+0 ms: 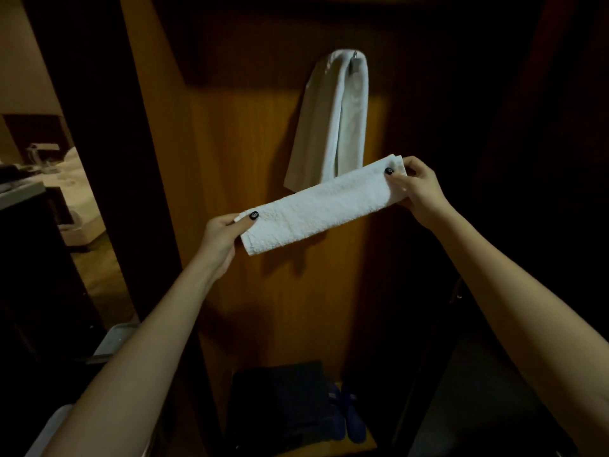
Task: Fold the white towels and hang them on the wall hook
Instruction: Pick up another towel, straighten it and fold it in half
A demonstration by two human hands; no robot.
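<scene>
A white towel folded into a long narrow strip (321,206) is stretched in the air between my hands, slanting up to the right. My left hand (224,237) pinches its lower left end with the thumb on top. My right hand (417,189) pinches its upper right end. Behind it, another folded white towel (333,120) hangs down from a small metal wall hook (355,57) on the wooden panel (230,159). The stretched strip overlaps the bottom of the hanging towel in the view.
Below, on a low wooden shelf (369,440), lie a dark folded cloth (283,404) and a pair of blue slippers (349,413). A doorway at the left shows a bed with white bedding (79,192). Dark surfaces stand to the right.
</scene>
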